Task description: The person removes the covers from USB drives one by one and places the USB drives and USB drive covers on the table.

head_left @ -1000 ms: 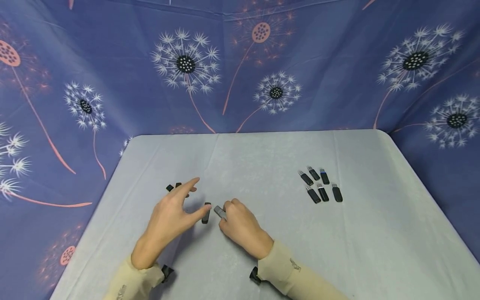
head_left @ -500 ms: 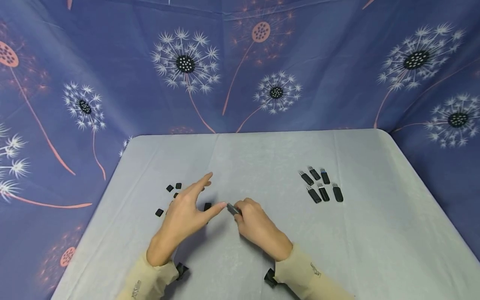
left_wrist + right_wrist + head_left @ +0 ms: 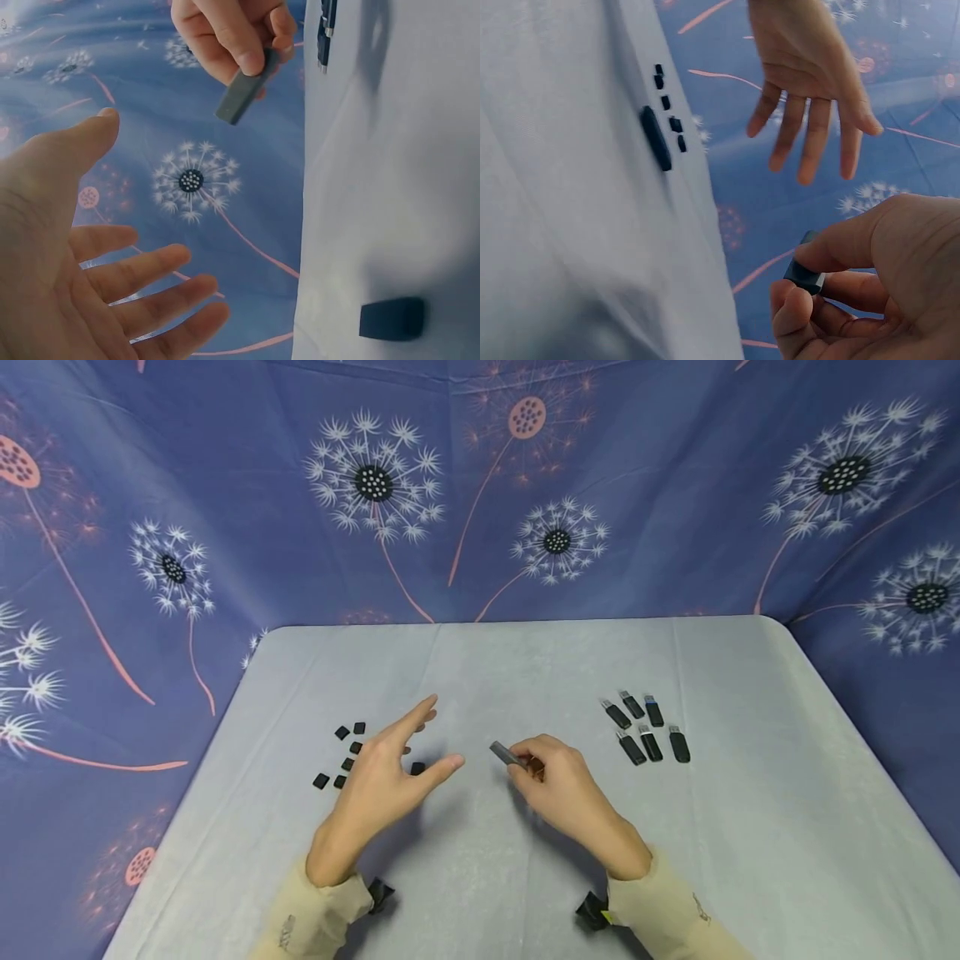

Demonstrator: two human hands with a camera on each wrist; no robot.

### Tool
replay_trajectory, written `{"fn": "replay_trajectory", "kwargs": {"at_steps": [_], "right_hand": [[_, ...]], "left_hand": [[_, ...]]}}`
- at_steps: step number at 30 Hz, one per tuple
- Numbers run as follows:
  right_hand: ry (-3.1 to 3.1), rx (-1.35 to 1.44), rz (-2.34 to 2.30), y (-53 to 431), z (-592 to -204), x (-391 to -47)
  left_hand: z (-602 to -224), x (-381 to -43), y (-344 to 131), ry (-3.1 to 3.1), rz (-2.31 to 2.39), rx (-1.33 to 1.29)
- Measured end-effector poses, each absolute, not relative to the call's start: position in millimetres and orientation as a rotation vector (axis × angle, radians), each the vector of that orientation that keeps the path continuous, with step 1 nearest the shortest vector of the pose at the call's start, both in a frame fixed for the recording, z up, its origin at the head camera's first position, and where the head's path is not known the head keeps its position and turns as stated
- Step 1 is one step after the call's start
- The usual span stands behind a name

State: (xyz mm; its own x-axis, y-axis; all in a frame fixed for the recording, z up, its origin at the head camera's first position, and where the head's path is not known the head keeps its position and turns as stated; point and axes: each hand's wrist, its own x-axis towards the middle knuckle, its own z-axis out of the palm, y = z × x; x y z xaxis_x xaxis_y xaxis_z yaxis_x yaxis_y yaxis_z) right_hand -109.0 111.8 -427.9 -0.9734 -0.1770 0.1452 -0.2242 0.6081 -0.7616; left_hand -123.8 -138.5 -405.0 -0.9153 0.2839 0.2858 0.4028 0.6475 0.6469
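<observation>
My right hand (image 3: 573,793) pinches a dark grey USB stick (image 3: 504,751) between thumb and fingers, raised over the table; no metal plug shows on it. In the right wrist view the thumb presses on the USB stick (image 3: 807,274) from above. My left hand (image 3: 378,785) is held apart from it, fingers spread and nothing in them, palm turned toward the right hand. Beneath the left thumb another dark stick (image 3: 417,768) lies on the table, partly hidden; in the right wrist view this stick (image 3: 656,139) shows its full length.
Several small black caps (image 3: 321,781) lie left of and partly behind my left hand. Farther right, several black USB sticks (image 3: 651,743) with bare plugs lie in two rows on the white-covered table (image 3: 540,668). A blue dandelion-patterned cloth (image 3: 450,527) hangs behind the table.
My right hand has moved right and slightly away with the USB stick. My left hand has shifted right a little, still spread, uncovering more of the caps.
</observation>
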Motion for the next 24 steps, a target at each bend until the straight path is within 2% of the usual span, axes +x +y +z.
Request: {"fn": "replay_trajectory", "kwargs": {"at_steps": [24], "right_hand": [[-2.617,0.351,1.402,127.8,-396.1,-100.9]], "left_hand": [[-388.0,-129.0,-111.4,-2.574,-1.219,-0.751]]}}
